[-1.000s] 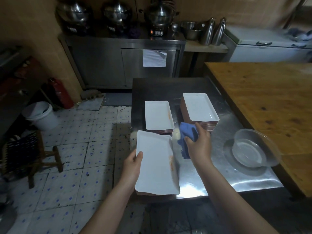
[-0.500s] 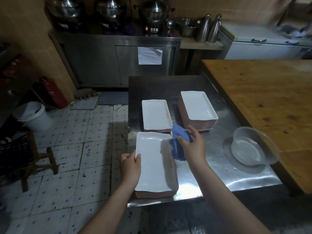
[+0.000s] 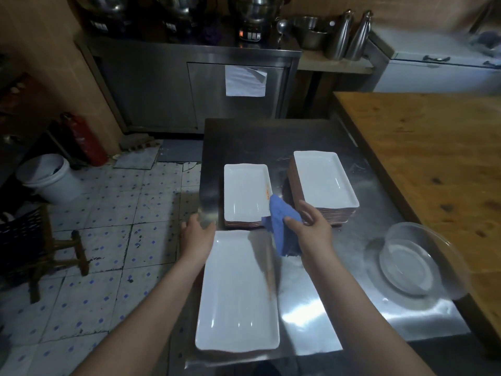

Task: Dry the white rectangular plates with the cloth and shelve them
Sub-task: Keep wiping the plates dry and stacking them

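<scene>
A white rectangular plate (image 3: 238, 294) lies flat at the near edge of the steel table (image 3: 271, 137). My left hand (image 3: 195, 236) sits at its far left corner with the fingers fairly straight, touching or just off the rim. My right hand (image 3: 311, 229) grips a blue cloth (image 3: 283, 226), which hangs just beyond the plate's far right corner. Behind it, a low stack of white plates (image 3: 245, 194) stands in the middle. A taller stack (image 3: 322, 180) stands to its right.
A clear glass bowl (image 3: 414, 261) sits at the table's right, against a wooden table (image 3: 433, 147). To the left, a tiled floor holds a white bucket (image 3: 46, 177), a red extinguisher (image 3: 84, 139) and a wooden stool (image 3: 54, 248). A steel cabinet (image 3: 189, 85) stands behind.
The near plate, tilted up in my left hand a second ago, now lies flat on the table. My left hand slid from its left edge to the far corner. The cloth shifted slightly left.
</scene>
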A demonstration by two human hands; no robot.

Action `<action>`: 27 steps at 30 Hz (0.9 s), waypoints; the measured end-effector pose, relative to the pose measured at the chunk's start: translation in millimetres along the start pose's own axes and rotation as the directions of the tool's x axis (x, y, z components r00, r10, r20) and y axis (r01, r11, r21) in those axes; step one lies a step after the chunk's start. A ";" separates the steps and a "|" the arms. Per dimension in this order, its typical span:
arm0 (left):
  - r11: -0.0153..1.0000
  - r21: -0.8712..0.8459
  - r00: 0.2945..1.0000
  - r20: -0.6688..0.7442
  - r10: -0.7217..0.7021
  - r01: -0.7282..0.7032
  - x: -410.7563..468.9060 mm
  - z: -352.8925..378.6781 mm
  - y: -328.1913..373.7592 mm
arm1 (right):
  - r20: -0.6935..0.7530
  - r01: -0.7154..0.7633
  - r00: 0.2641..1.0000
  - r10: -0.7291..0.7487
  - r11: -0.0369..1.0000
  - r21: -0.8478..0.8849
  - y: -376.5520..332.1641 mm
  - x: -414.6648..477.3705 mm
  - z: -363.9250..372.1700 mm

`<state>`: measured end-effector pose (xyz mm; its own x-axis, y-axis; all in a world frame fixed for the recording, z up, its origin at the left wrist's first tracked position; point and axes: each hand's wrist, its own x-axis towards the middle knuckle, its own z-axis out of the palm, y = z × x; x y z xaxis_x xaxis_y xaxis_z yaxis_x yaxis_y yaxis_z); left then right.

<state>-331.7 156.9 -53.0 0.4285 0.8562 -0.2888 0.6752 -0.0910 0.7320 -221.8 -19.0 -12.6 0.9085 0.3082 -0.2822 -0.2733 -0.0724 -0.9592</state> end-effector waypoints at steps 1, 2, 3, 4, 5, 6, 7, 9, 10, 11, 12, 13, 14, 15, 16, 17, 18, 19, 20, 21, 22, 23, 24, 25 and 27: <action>1.000 0.030 1.000 0.016 0.002 -0.003 15.3 3.4 9.6 | 0.019 -0.007 1.000 0.007 1.000 -0.013 -1.3 9.1 2.7; 0.998 0.067 0.999 0.041 -0.002 -0.001 29.3 7.5 19.0 | 0.036 -0.015 0.999 0.016 0.999 -0.029 -2.8 18.8 5.9; 0.996 0.094 0.998 0.068 -0.010 0.004 42.7 12.1 27.9 | 0.052 -0.019 0.998 0.021 0.999 -0.046 -4.5 29.2 9.7; 0.994 0.112 0.996 0.091 -0.014 0.003 55.1 17.5 35.6 | 0.070 -0.022 0.997 0.026 0.998 -0.064 -5.7 39.7 13.8; 0.991 0.132 0.995 0.104 -0.012 -0.001 66.0 23.3 41.6 | 0.089 -0.024 0.996 0.032 0.996 -0.081 -6.0 49.3 17.5; 0.988 0.156 0.994 0.109 -0.012 -0.005 76.1 29.3 46.3 | 0.105 -0.027 0.994 0.037 0.995 -0.094 -5.9 58.4 21.0; 0.984 0.179 0.993 0.115 -0.021 0.001 85.0 35.0 49.7 | 0.118 -0.030 0.992 0.042 0.995 -0.100 -5.3 67.2 24.1; 0.980 0.198 0.989 0.135 -0.059 0.031 98.7 45.3 53.5 | 0.127 -0.049 0.990 0.062 0.994 -0.098 -3.4 82.4 29.0; 0.979 0.197 0.986 0.148 -0.071 0.041 104.1 50.1 54.4 | 0.127 -0.063 0.989 0.074 0.994 -0.092 -2.2 88.7 30.8; 0.981 0.192 0.984 0.161 -0.073 0.042 108.8 54.1 54.5 | 0.128 -0.075 0.988 0.085 0.994 -0.083 -0.9 94.0 32.7; 0.981 0.189 0.984 0.164 -0.066 0.034 111.8 57.5 54.3 | 0.130 -0.090 0.987 0.099 0.993 -0.069 0.9 98.9 34.5; 0.980 0.198 0.986 0.154 -0.058 0.027 113.9 59.9 53.7 | 0.133 -0.111 0.984 0.117 0.992 -0.053 2.7 103.2 36.2; 0.975 0.222 0.990 0.131 -0.047 0.017 115.2 61.1 52.9 | 0.137 -0.135 0.981 0.138 0.990 -0.036 4.1 107.1 37.8; 0.967 0.256 0.994 0.104 -0.035 0.007 115.8 61.2 52.7 | 0.141 -0.153 0.978 0.155 0.988 -0.024 5.3 110.3 39.5; 0.959 0.283 0.996 0.083 -0.022 -0.002 116.0 60.9 52.5 | 0.145 -0.165 0.975 0.166 0.986 -0.019 6.1 112.8 41.1; 0.955 0.298 0.997 0.071 -0.011 -0.011 116.2 60.7 52.3 | 0.148 -0.173 0.974 0.173 0.985 -0.018 6.8 114.9 42.8; 0.952 0.306 0.998 0.064 -0.003 -0.017 116.4 60.9 52.3 | 0.148 -0.180 0.972 0.180 0.984 -0.017 7.2 116.7 44.0; 0.949 0.315 0.998 0.060 0.003 -0.022 116.8 61.2 52.4 | 0.147 -0.186 0.971 0.187 0.982 -0.017 7.5 118.1 45.2; 0.945 0.327 0.999 0.053 0.008 -0.025 116.2 61.2 53.1 | 0.147 -0.192 0.970 0.193 0.981 -0.017 7.5 119.1 45.9; 0.942 0.334 0.999 0.044 0.013 -0.027 115.7 61.0 53.6 | 0.147 -0.197 0.969 0.197 0.980 -0.016 7.5 119.9 46.4; 0.943 0.333 0.999 0.030 0.021 -0.030 115.2 60.6 54.9 | 0.148 -0.202 0.968 0.202 0.979 -0.013 7.3 120.6 46.5; 0.945 0.324 1.000 0.015 0.026 -0.030 114.4 59.3 55.8 | 0.147 -0.206 0.968 0.205 0.979 -0.009 6.6 121.1 46.7; 0.950 0.311 1.000 0.002 0.031 -0.030 113.7 57.8 56.8 | 0.145 -0.208 0.968 0.206 0.978 -0.004 5.8 121.3 46.7; 0.956 0.291 0.999 -0.007 0.037 -0.033 112.8 56.4 57.5 | 0.142 -0.206 0.969 0.204 0.979 0.001 4.8 121.7 46.5; 0.977 0.210 0.999 -0.011 0.045 -0.042 110.9 52.7 58.5 | 0.140 -0.195 0.972 0.191 0.981 0.018 1.5 121.6 45.7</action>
<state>-213.1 219.8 -74.7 0.4521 0.8566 -0.2486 0.7677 -0.2318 0.5974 -126.2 61.7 -47.5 0.7866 0.4181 -0.4544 -0.4510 -0.1136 -0.8853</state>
